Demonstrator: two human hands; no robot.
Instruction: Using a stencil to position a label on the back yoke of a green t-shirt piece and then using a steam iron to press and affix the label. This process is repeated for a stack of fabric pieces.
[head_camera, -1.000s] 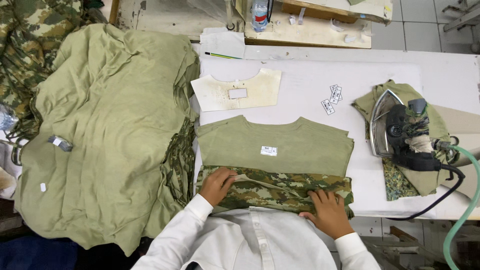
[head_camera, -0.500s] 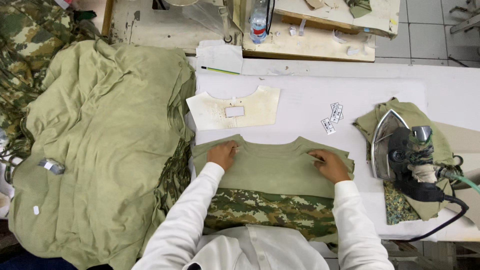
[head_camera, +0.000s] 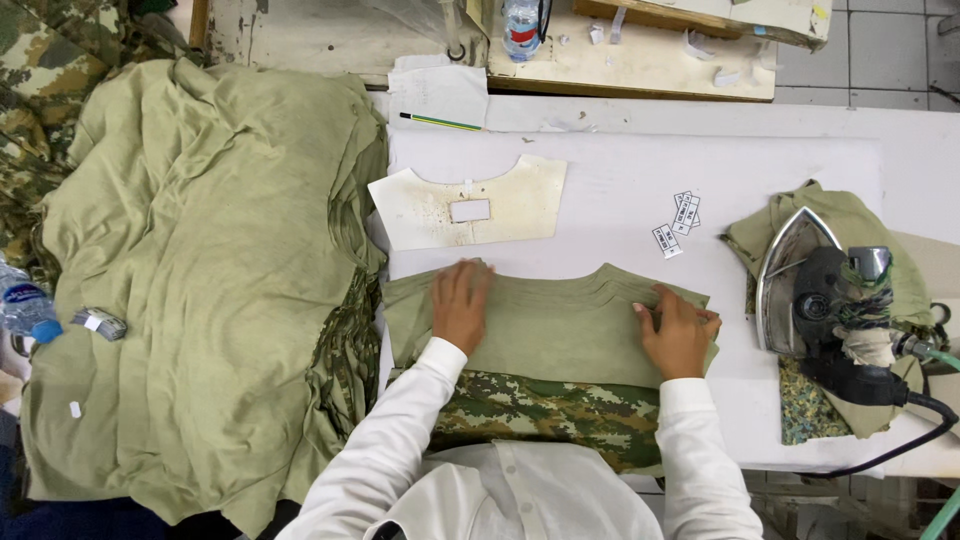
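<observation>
- The left hand (head_camera: 462, 305) lay flat, fingers spread and its grip open, pressing on the olive folded garment (head_camera: 545, 325), which sat on the white tabletop (head_camera: 620, 185) directly in front of the person.
- The right hand (head_camera: 678, 332) rested on the same garment's right upper edge — fingers curled at the fold, but whether they pinched cloth or merely pressed it could not be told.
- Between the two hands the garment's neckline edge ran in a shallow curve; its lower part disappeared under a camouflage cloth (head_camera: 545, 415) lying nearer the person than both hands.
- The camouflage cloth's near edge was hidden behind the person's white sleeves and shirt.
- Just beyond the left hand lay a stained cream neckline template (head_camera: 520, 200) with a small rectangular cut-out.
- Beyond the right hand, a few small printed labels (head_camera: 678, 222) lay loose; their print was too small to make out.
- To the right of the right hand, well apart, an iron (head_camera: 810, 290) lay on a pad of olive cloth — its cord ran off the frame's lower right edge.
- Left of the left hand, a large heap of olive fabric (head_camera: 200, 270) spilled past the tabletop's edge, its lower end cut off.
- A pencil (head_camera: 440, 122) lay far beyond the left hand.
</observation>
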